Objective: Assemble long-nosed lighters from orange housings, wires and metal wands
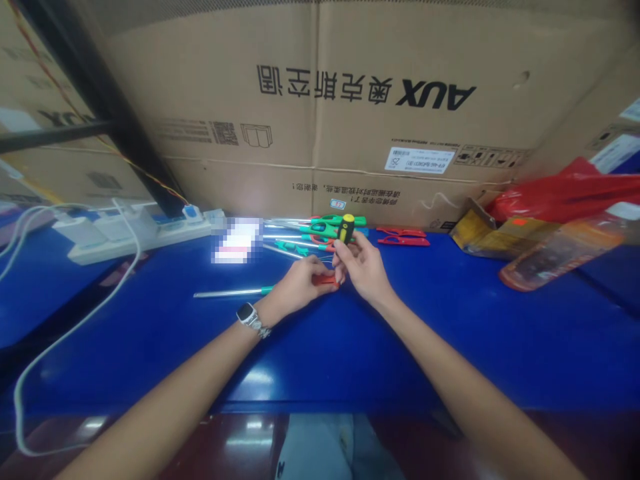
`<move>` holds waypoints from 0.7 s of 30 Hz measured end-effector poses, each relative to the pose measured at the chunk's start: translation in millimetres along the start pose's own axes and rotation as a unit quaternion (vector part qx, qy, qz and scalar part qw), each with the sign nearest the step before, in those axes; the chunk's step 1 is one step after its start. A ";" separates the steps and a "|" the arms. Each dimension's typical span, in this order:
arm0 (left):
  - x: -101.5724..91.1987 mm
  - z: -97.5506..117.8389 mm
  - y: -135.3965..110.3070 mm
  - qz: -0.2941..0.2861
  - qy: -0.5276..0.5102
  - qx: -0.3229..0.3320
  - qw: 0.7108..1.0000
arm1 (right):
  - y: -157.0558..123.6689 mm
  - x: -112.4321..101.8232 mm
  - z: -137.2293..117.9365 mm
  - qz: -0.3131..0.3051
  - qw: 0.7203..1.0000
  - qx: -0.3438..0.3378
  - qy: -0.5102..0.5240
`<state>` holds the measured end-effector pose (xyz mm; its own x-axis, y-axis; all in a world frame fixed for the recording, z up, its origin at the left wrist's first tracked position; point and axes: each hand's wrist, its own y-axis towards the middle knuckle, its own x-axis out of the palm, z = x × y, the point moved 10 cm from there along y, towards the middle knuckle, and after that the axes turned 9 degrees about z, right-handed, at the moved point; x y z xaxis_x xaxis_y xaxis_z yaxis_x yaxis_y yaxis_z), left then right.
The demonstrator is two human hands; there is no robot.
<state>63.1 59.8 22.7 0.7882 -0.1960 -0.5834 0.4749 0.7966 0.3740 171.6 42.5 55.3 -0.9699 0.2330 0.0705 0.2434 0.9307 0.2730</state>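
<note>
My left hand is closed round a long-necked lighter, pressing it near the table. Its metal tube points left, with a green collar beside my wrist and a red part showing at my fingertips. In my right hand is a screwdriver with a yellow and black handle, held upright. The screwdriver's tip is hidden by my fingers, close to the red part. Behind my hands lie several green lighters with metal tubes. Two red plastic pieces rest to their right.
A large cardboard box stands along the back of the blue table. On the left is a white power strip with a loose white cable. An orange drink bottle and a red plastic bag lie at the right.
</note>
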 end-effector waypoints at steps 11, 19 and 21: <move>0.6 3.6 0.2 -0.004 0.016 0.021 1.000 | 9.7 -2.8 4.9 0.036 0.999 -0.009 -0.023; -0.3 4.6 0.1 -0.002 0.018 0.024 1.000 | 1.6 10.2 -2.1 -0.098 0.995 -0.002 0.000; -0.4 2.8 0.3 0.002 0.019 0.020 1.000 | 1.8 8.7 -1.2 -0.107 0.994 0.011 -0.007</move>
<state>64.0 58.5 25.0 0.7745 -0.1709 -0.6090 0.4883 0.7736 0.4039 163.6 45.9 57.6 -0.9995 0.0329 0.0006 0.0320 0.9650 0.2603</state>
